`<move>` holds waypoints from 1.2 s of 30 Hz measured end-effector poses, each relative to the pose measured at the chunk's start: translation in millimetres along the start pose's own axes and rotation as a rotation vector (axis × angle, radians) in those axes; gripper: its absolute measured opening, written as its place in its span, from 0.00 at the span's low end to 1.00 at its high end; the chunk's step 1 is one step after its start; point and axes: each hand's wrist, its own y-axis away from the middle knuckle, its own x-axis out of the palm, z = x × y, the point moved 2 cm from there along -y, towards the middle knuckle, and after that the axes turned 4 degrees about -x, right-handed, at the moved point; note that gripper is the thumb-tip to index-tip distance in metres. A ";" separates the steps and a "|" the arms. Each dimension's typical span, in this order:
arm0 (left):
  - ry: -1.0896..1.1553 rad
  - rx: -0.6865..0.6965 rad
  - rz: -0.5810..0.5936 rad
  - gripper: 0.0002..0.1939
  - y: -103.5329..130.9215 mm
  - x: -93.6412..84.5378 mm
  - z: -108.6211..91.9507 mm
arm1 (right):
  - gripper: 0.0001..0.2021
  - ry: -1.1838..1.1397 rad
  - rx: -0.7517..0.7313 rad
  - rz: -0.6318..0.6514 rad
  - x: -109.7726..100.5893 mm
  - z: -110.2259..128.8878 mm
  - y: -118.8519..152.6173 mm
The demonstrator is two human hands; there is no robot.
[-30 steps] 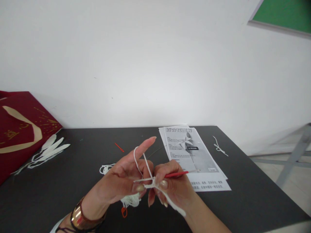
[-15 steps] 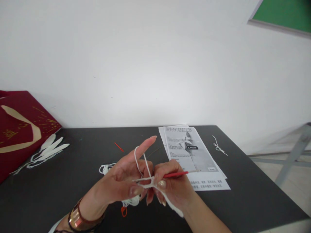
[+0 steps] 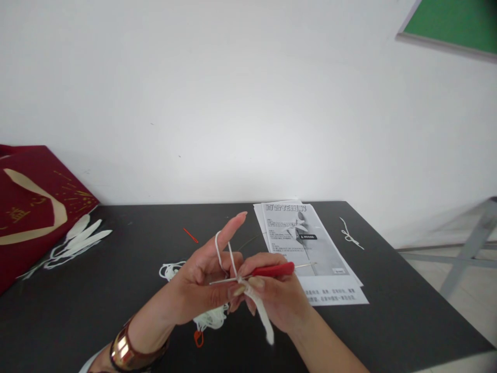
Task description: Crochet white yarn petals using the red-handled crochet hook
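My right hand (image 3: 275,295) is closed round the red handle of a crochet hook (image 3: 272,270), whose thin metal shaft points left. Off the hook hangs a narrow white crocheted strip (image 3: 261,310), its upper end pinched between the thumb and fingers of my left hand (image 3: 202,285). White yarn (image 3: 233,259) loops round my raised left index finger and runs down to the hook. Under my left hand lies a loose bundle of white yarn (image 3: 212,317) with an orange stitch marker (image 3: 199,339) at its lower end.
Printed sheets (image 3: 322,248) lie behind my right hand on the dark table (image 3: 128,269). A red needle (image 3: 190,235) rests further back. White petal-shaped pieces (image 3: 81,238) lie beside a dark red bag (image 3: 34,197) at left. A short white yarn piece (image 3: 349,236) is at right.
The hook's red handle has tilted and shows more above my right hand. The white strip's free end has swung left and down. My left index fingertip has shifted slightly left.
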 end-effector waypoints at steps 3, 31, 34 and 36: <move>0.001 0.033 -0.011 0.44 -0.7 -0.6 0.3 | 0.12 0.009 -0.019 0.005 0.1 1.1 0.5; -0.080 -0.016 -0.059 0.32 0.1 -2.2 -2.9 | 0.10 0.200 0.036 0.118 -0.6 7.7 4.7; -0.115 -0.022 -0.100 0.30 0.0 -0.3 -3.2 | 0.13 0.238 -0.001 0.124 2.8 11.0 5.0; -0.130 -0.032 -0.150 0.30 1.2 1.3 -4.0 | 0.15 0.234 -0.014 0.138 4.0 12.3 5.7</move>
